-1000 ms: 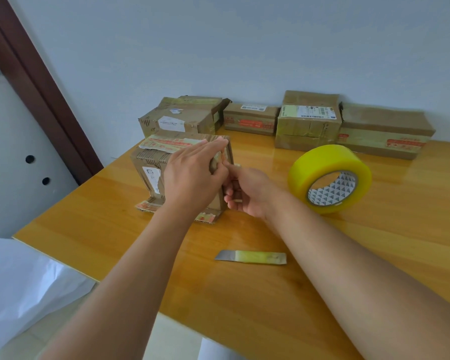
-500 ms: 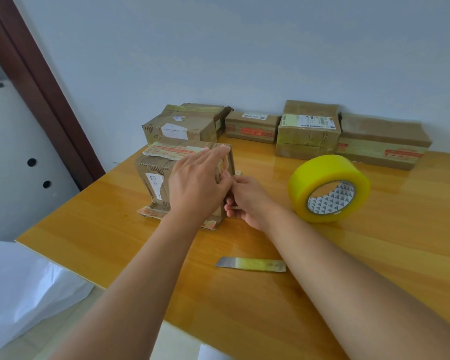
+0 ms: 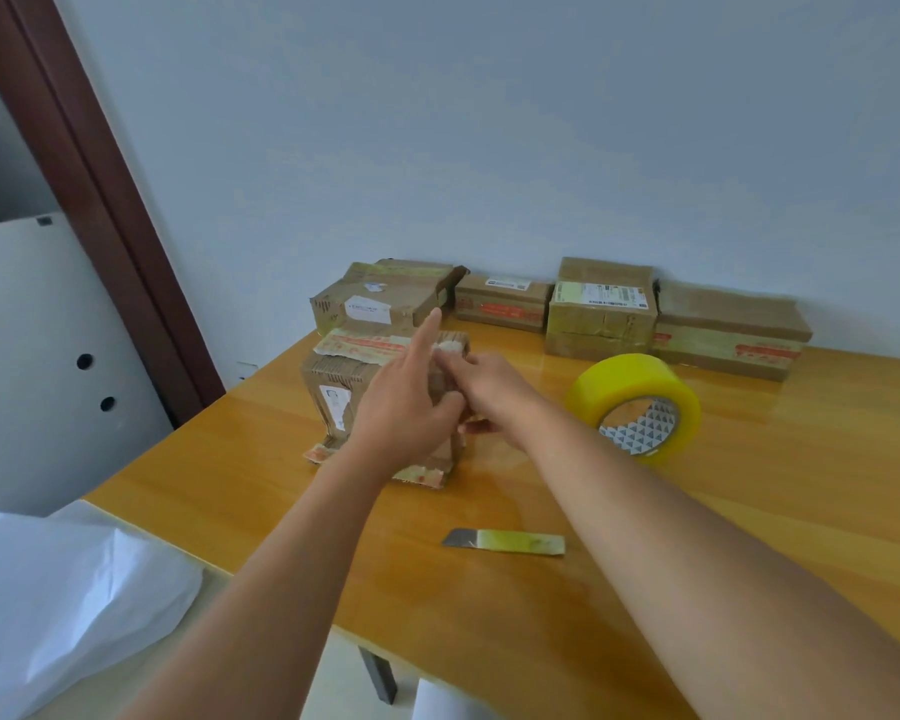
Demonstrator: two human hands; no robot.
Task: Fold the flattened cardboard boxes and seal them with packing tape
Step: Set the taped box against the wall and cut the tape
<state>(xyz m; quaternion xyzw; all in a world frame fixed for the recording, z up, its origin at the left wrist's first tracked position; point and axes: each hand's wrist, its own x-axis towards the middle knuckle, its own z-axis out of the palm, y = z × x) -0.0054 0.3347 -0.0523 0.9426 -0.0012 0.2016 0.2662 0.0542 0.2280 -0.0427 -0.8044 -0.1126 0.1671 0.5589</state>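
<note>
1. I can't read the labels on the box (image 3: 344,387): too blurred.
2. Box stands upright, table's (image 3: 749,485) far-left part.
3. Left hand (image 3: 404,407) flat against it, fingers straight.
4. Right hand (image 3: 489,389) pinches its top-right edge.

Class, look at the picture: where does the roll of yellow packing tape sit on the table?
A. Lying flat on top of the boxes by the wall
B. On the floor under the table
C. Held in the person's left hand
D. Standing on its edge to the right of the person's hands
D: the roll of yellow packing tape stands on its edge on the table, right of the right hand, touched by neither hand.
</note>
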